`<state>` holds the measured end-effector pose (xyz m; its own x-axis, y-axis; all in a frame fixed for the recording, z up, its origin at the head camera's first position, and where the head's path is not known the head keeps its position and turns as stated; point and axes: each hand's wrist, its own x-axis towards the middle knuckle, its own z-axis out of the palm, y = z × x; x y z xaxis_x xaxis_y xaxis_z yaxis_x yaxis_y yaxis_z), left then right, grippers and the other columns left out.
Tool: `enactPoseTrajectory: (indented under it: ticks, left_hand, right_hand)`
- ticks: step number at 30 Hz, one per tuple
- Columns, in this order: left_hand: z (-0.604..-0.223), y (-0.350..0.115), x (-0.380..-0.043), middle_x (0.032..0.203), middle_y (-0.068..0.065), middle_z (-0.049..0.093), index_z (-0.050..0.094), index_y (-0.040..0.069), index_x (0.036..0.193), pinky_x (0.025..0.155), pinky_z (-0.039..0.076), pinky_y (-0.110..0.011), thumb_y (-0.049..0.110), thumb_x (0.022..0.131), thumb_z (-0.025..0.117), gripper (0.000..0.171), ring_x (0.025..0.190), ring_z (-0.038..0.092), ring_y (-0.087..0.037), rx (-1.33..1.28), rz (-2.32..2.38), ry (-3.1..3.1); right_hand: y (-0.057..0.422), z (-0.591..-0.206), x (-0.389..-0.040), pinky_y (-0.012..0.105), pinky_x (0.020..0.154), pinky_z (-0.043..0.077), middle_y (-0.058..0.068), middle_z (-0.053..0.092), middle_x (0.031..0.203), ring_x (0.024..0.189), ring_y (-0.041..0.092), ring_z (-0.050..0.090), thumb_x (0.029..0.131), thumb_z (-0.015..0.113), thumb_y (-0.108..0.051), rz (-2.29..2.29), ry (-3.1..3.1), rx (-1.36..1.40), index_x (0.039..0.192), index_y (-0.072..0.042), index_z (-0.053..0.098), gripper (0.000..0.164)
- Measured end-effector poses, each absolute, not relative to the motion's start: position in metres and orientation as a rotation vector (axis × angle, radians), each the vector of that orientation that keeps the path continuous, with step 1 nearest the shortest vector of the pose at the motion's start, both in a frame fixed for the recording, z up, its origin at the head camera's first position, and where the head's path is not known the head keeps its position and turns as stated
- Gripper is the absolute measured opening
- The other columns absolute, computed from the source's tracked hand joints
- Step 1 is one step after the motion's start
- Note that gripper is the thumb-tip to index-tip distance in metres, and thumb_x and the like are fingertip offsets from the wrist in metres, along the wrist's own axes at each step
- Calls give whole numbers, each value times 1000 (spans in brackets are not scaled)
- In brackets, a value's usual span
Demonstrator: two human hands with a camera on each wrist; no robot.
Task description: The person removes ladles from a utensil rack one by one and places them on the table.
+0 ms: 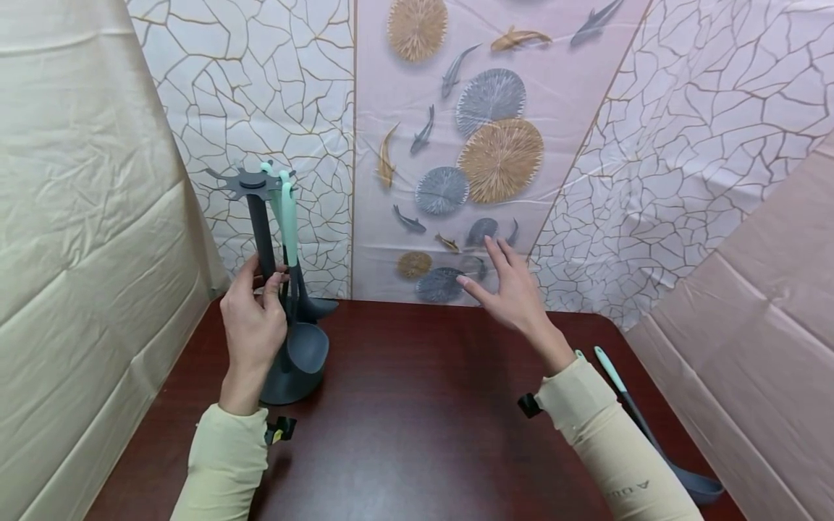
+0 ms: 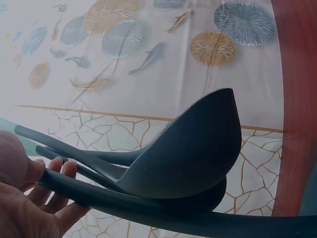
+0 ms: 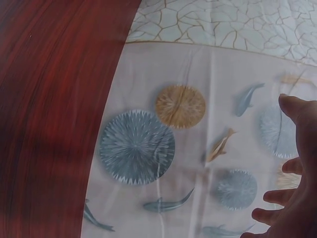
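My left hand (image 1: pixel 253 318) grips the dark post of a utensil stand (image 1: pixel 262 235), which stands upright at the table's left side. Mint-handled utensils hang from its notched top on the right, among them a ladle (image 1: pixel 308 347) facing me. In the left wrist view, the ladle's bowl (image 2: pixel 193 148) shows large beside the post (image 2: pixel 148 210), and the fingers (image 2: pixel 59 198) lie around the post. My right hand (image 1: pixel 515 289) is raised over the far part of the table, fingers spread, holding nothing. The right wrist view shows that hand (image 3: pixel 292 193) against the patterned cloth.
Along the right edge of the dark red table (image 1: pixel 404 405) lies a ladle (image 1: pixel 697 483) with a mint handle, partly behind my right sleeve. Another mint handle tip (image 1: pixel 579 354) shows beside it. Patterned cloth (image 1: pixel 417 145) hangs behind the table, with plain cloth at both sides.
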<state>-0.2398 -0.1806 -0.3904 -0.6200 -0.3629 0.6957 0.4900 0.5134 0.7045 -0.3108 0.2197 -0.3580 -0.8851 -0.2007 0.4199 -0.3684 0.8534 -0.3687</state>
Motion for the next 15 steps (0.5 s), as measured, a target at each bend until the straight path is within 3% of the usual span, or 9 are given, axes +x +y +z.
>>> enactPoseTrajectory:
  ticks: [6,15]
  left_hand:
    - [-388,-182,-238,118,-17,73,63,-2,136,75,47,-6,5,107,60,30,105,73,-29,-102,-1244,-1909]
    - [-388,-183,-236,121,-16,71,60,-1,139,79,47,-5,7,108,58,32,107,73,-29,-94,-1265,-1941]
  right_hand:
    - [215,-355,-309,72,118,26,13,21,175,158,43,23,96,65,-67,673,-2661,425,170,-24,26,94]
    - [209,-351,-309,71,119,26,17,26,173,157,44,25,96,67,-64,700,-2637,430,170,-21,28,94]
